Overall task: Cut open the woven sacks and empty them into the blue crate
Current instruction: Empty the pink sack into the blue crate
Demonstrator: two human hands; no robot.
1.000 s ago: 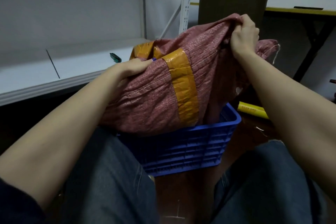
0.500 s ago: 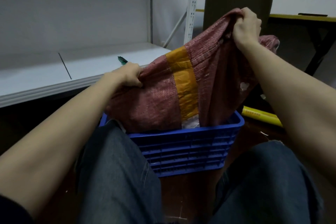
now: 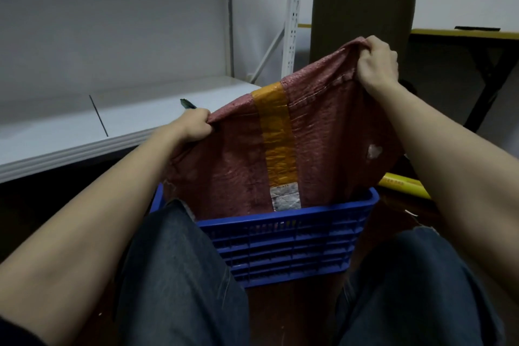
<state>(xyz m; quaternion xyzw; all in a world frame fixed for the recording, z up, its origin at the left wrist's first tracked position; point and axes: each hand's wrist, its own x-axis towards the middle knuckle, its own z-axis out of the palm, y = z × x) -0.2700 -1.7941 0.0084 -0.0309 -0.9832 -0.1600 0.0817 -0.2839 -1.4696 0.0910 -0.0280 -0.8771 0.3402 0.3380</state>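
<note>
A reddish woven sack [image 3: 233, 166] with a yellow tape stripe hangs flat and limp, its lower end inside the blue crate [image 3: 283, 244] on the floor between my knees. My left hand [image 3: 196, 123] grips the sack's upper left corner. Higher up, my right hand [image 3: 376, 64] grips the upper right corner, holding the sack stretched above the crate. A pale patch shows in the sack's right side. What lies inside the crate is hidden by the sack and the crate wall.
A white shelf board [image 3: 84, 126] runs along the left with a small green-handled tool [image 3: 187, 104] on it beside my left hand. An olive chair [image 3: 362, 14] stands behind the sack. A yellow roll [image 3: 404, 187] lies on the floor at right, under a yellow-edged table [image 3: 463, 35].
The bulging sack has gone flat and been lifted higher and pulled straight. Both hands have risen and stretched it out above the crate.
</note>
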